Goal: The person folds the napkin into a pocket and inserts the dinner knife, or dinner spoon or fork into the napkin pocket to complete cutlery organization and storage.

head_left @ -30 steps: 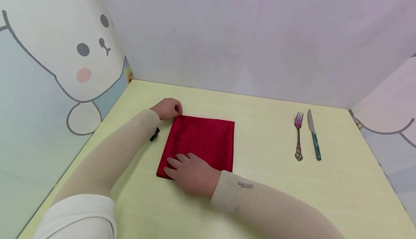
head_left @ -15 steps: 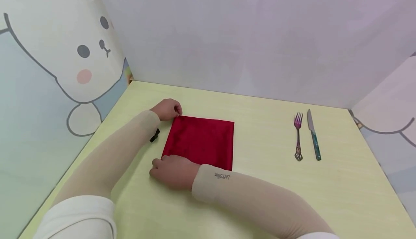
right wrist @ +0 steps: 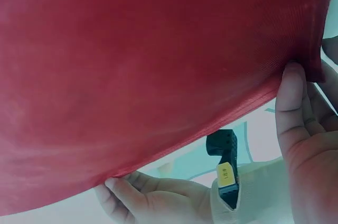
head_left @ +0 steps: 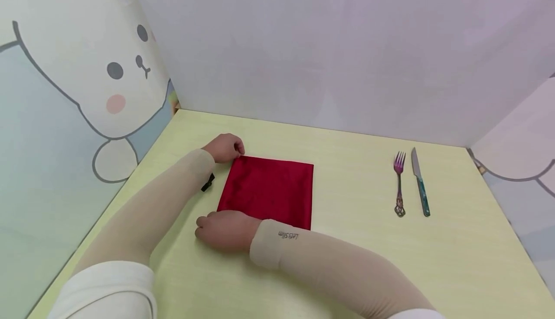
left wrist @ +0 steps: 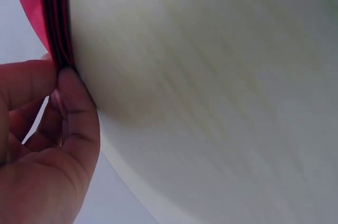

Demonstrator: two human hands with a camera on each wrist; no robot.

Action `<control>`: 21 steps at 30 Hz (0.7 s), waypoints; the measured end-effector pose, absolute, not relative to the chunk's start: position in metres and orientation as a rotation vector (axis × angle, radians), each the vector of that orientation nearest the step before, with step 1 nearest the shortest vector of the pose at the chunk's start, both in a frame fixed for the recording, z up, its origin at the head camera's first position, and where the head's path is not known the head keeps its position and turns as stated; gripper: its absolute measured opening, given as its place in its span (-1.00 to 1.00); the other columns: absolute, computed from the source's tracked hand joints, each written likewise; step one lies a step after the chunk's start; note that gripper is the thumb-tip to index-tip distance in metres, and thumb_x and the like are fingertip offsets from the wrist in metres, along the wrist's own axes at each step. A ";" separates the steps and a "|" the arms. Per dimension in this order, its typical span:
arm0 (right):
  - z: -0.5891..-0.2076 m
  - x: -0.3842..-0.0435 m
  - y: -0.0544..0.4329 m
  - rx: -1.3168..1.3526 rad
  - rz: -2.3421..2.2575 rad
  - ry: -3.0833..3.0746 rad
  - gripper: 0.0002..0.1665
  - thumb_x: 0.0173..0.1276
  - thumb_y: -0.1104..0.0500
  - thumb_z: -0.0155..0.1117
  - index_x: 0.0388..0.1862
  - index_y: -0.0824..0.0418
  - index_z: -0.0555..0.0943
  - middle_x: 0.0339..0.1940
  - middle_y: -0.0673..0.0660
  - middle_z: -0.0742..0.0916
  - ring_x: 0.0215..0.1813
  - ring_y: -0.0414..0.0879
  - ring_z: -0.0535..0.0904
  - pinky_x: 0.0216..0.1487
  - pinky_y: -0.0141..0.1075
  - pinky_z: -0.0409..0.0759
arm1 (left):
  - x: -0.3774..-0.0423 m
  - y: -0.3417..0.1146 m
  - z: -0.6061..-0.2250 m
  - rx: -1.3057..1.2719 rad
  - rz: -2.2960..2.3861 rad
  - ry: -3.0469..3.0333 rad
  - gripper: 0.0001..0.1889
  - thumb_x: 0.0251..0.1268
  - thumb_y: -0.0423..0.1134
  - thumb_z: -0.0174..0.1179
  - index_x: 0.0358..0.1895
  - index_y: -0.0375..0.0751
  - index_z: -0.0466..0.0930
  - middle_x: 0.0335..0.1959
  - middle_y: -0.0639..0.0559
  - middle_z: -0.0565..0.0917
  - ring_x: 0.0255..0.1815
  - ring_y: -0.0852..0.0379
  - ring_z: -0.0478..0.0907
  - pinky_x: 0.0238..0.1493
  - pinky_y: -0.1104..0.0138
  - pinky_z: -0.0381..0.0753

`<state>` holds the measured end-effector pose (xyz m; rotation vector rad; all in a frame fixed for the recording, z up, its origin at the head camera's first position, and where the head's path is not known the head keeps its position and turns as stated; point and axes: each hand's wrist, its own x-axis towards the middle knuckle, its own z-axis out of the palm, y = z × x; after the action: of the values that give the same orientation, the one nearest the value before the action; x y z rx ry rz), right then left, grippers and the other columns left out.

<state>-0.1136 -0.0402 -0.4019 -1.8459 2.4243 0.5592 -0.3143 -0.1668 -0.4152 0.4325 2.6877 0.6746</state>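
A folded red cloth (head_left: pixel 270 189), satin-like and roughly square, lies on the pale yellow table. My left hand (head_left: pixel 224 147) pinches its far left corner. In the left wrist view the stacked dark layers of that edge sit between the thumb and fingers (left wrist: pixel 76 92). At the near left corner is my right hand (head_left: pixel 227 232), whose fingertips the head view hides. The right wrist view shows this right hand (right wrist: pixel 311 145) pinching the cloth's corner, thumb on the cloth, with the left hand (right wrist: pixel 163 200) holding the same edge farther off.
To the right of the cloth lie a fork (head_left: pixel 399 184) and a knife with a green handle (head_left: pixel 420 181), side by side. A black wrist camera mount (head_left: pixel 208 182) shows beside the left sleeve. Pale printed curtains (head_left: pixel 321 54) surround the table (head_left: pixel 347 251).
My right hand has slid left from lying spread on the cloth to its near left corner, and its fingers have curled there. The left hand keeps its place at the far corner.
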 end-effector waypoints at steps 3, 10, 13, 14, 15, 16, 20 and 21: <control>-0.403 -0.112 -0.044 -1.844 0.569 2.429 -0.85 0.50 0.16 0.25 -0.02 -0.03 0.63 -0.16 -0.09 0.57 -0.31 -0.22 0.51 -0.24 -0.49 0.50 | -0.315 -0.168 -0.415 0.444 0.667 2.697 -0.80 0.33 -0.45 0.11 -0.20 -0.14 0.73 -0.17 -0.03 0.69 -0.07 -0.05 0.51 0.02 0.13 0.53; -0.405 -0.109 -0.048 -1.843 0.615 2.450 -0.83 0.50 0.12 0.27 0.01 -0.07 0.66 -0.14 -0.10 0.59 -0.26 -0.22 0.53 -0.20 -0.49 0.52 | -0.315 -0.170 -0.414 0.441 0.675 2.693 -0.81 0.35 -0.44 0.12 -0.22 -0.14 0.73 -0.17 -0.04 0.68 -0.07 -0.06 0.51 0.02 0.11 0.53; -0.402 -0.106 -0.045 -1.823 0.606 2.471 -0.84 0.50 0.10 0.27 0.01 -0.07 0.66 -0.13 -0.11 0.60 -0.23 -0.21 0.53 -0.17 -0.48 0.53 | -0.314 -0.169 -0.414 0.446 0.673 2.701 -0.82 0.37 -0.43 0.12 -0.22 -0.14 0.72 -0.17 -0.03 0.68 -0.07 -0.05 0.51 0.03 0.11 0.53; -0.401 -0.105 -0.043 -1.821 0.603 2.476 -0.84 0.50 0.09 0.28 0.01 -0.07 0.65 -0.13 -0.10 0.60 -0.24 -0.21 0.52 -0.17 -0.48 0.52 | -0.313 -0.168 -0.413 0.455 0.666 2.704 -0.81 0.38 -0.43 0.12 -0.22 -0.14 0.72 -0.16 -0.03 0.68 -0.07 -0.05 0.51 0.03 0.11 0.53; -0.399 -0.104 -0.041 -1.815 0.588 2.480 -0.84 0.50 0.09 0.28 0.01 -0.06 0.64 -0.14 -0.10 0.60 -0.25 -0.21 0.52 -0.19 -0.47 0.52 | -0.312 -0.168 -0.413 0.467 0.653 2.709 -0.81 0.39 -0.43 0.11 -0.21 -0.14 0.72 -0.16 -0.03 0.68 -0.07 -0.05 0.51 0.04 0.11 0.53; -0.398 -0.103 -0.038 -1.803 0.566 2.484 -0.84 0.49 0.09 0.28 0.00 -0.05 0.62 -0.14 -0.10 0.59 -0.27 -0.21 0.51 -0.20 -0.47 0.52 | -0.311 -0.166 -0.412 0.485 0.633 2.715 -0.81 0.40 -0.43 0.09 -0.20 -0.15 0.71 -0.16 -0.04 0.68 -0.07 -0.05 0.51 0.04 0.10 0.54; -0.393 -0.101 -0.018 -1.784 0.450 2.494 -0.79 0.46 0.05 0.29 0.02 -0.01 0.58 -0.12 -0.10 0.58 -0.30 -0.22 0.49 -0.19 -0.45 0.52 | -0.300 -0.160 -0.404 0.597 0.453 2.762 -0.78 0.44 -0.39 0.08 -0.04 -0.21 0.71 -0.05 -0.08 0.69 -0.01 -0.07 0.55 0.11 0.07 0.58; -0.392 -0.101 -0.011 -1.770 0.407 2.492 -0.77 0.46 0.04 0.30 0.05 -0.01 0.58 -0.10 -0.11 0.59 -0.29 -0.22 0.49 -0.16 -0.45 0.52 | -0.295 -0.159 -0.401 0.623 0.394 2.774 -0.76 0.45 -0.37 0.09 0.03 -0.23 0.70 -0.01 -0.09 0.69 0.03 -0.07 0.56 0.14 0.06 0.58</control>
<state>-0.1015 -0.0115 -0.3916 -1.7702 2.4919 0.4073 -0.2946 -0.1589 -0.4014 0.6230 2.7744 0.3941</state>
